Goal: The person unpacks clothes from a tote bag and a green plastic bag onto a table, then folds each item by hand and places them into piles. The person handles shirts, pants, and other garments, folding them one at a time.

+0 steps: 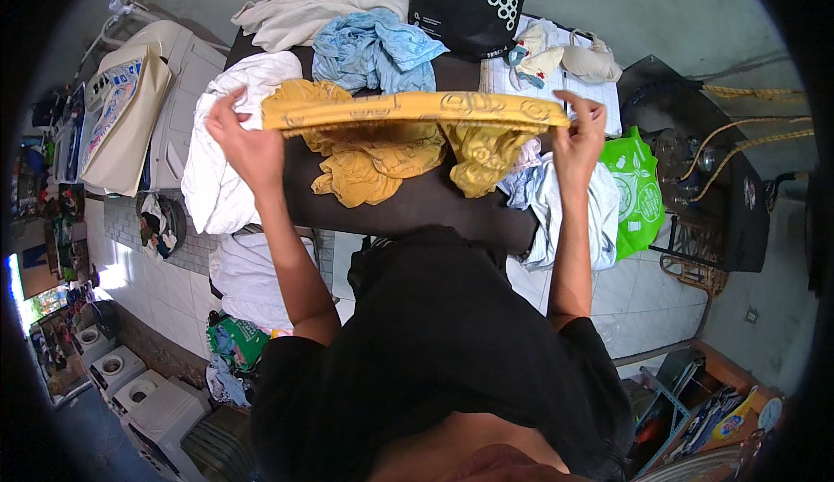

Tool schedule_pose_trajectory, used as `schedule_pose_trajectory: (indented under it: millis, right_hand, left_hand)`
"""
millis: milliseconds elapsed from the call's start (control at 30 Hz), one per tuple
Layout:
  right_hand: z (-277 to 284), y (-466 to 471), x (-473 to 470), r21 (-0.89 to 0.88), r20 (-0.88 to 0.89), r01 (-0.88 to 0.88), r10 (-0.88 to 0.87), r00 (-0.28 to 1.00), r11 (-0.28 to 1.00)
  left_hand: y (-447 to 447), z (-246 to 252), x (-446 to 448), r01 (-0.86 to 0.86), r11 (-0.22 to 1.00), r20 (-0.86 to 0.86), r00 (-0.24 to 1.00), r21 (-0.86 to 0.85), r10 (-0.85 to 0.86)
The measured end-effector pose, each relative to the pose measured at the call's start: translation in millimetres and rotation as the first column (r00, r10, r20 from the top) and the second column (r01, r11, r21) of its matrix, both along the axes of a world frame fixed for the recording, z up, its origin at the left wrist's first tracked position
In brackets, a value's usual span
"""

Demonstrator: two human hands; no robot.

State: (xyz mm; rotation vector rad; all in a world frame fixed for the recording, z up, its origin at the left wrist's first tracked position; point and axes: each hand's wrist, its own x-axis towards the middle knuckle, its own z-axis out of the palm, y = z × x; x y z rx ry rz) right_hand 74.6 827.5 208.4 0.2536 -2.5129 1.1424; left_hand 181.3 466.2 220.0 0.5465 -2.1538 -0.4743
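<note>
A yellow printed cloth [417,108] is stretched taut in a narrow band above the dark padded table [384,218]. My left hand [249,146] grips its left end, and its right end is pinched between the thumb and fingers of my right hand [582,137]. Below the band lies crumpled yellow fabric [378,163] with a similar print. Another bunched yellow piece [482,163] is nearer my right hand; whether these pieces join the band is hidden. White cloth [218,156] lies beside my left hand, and a pale striped garment [580,208] is under my right forearm.
Crumpled blue fabric [374,49], a cream cloth [332,6] and a black bag [472,10] line the table's far side. At right are a green bag [632,195] and a black stand [733,208] with yellow hoses. A white washing machine [186,94] stands left.
</note>
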Motion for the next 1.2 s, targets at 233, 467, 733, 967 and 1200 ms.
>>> schedule_pose_trajectory:
  millis: [233, 467, 733, 967, 1200]
  right_hand:
    - [79.2, -34.2, 9.9, -0.444, -0.418, -0.349, 0.153, 0.896, 0.825]
    - [55.3, -29.3, -7.0, -0.517, -0.05, -0.515, 0.577, 0.815, 0.684]
    - [101.9, -145.9, 34.7, -0.562, -0.017, -0.774, 0.932, 0.363, 0.291]
    - [128.5, -224.7, 40.7, -0.861, -0.197, -0.457, 0.975, -0.107, -0.224]
    - [-114.8, -233.6, 17.0, -0.27, 0.551, -0.949, 0.834, -0.011, 0.165]
  left_hand:
    - [66.3, 57.5, -24.5, 0.543, 0.772, -0.408, 0.82, 0.33, -0.402]
    - [63.5, 67.1, -12.5, 0.653, 0.095, -0.496, 0.654, 0.751, -0.572]
    - [76.6, 71.1, 8.1, 0.862, 0.473, -0.521, 0.494, 0.185, -0.696]
    - [-21.3, 29.1, 135.3, 0.643, 0.587, -0.714, 0.683, 0.491, -0.151]
    - [-51.5, 72.9, 163.9, 0.236, 0.595, -0.478, 0.829, 0.769, 0.289]
